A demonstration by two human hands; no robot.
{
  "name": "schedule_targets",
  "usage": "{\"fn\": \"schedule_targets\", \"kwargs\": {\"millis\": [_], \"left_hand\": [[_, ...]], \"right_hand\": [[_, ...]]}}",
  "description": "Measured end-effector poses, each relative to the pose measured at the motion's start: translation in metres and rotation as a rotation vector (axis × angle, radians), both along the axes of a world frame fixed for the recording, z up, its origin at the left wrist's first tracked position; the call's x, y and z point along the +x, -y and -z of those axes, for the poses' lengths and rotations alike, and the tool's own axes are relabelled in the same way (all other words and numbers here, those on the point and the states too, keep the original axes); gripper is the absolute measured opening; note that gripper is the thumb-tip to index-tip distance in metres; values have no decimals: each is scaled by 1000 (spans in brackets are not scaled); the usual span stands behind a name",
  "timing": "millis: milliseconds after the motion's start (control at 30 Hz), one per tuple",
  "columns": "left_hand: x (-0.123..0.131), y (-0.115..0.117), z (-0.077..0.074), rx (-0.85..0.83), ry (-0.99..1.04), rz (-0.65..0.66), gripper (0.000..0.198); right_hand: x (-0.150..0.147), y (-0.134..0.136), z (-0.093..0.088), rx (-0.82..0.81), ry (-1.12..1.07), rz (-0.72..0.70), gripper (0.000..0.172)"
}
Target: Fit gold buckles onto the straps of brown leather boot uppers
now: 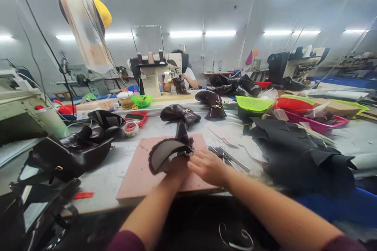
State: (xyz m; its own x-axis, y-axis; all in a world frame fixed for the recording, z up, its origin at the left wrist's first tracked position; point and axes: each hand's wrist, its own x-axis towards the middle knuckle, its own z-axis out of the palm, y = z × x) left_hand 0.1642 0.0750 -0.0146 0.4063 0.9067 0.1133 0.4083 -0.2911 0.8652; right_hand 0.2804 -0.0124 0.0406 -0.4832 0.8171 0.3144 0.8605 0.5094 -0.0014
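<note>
A dark brown leather boot upper (182, 135) with a pale lining and scalloped edge is held just over a pink board (138, 180). My left hand (179, 166) reaches into its opening from below, and its fingers are mostly hidden by the leather. At the right edge of the upper, my right hand (206, 164) is closed with fingertips pinched on the rim. What is between those fingertips is too small to make out. Right of the board lie metal hand tools (232, 159), including scissor-like shapes.
Finished-looking boot uppers (210, 104) lie beyond the board; more dark uppers (70, 153) pile up at left. Black leather sheets (300, 157) cover the right side, near a green basket (255, 104) and magenta tray (318, 123). Across the table, another person (190, 77) works at a sewing machine (156, 72).
</note>
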Motion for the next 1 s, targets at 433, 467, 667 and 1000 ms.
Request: {"fn": "schedule_targets", "kwargs": {"millis": [433,467,667,1000], "left_hand": [[-32,74,-70,-947,1050,-258,15],[-33,77,-72,-969,1058,-274,16],[-34,80,-61,-979,1065,-230,22],[-36,65,-27,-951,1078,-117,26]], "right_hand": [[-30,5,60,56,-777,285,83],[-30,5,58,70,-769,325,82],[-34,11,50,-103,-845,411,72],[-40,7,90,34,-853,254,74]]}}
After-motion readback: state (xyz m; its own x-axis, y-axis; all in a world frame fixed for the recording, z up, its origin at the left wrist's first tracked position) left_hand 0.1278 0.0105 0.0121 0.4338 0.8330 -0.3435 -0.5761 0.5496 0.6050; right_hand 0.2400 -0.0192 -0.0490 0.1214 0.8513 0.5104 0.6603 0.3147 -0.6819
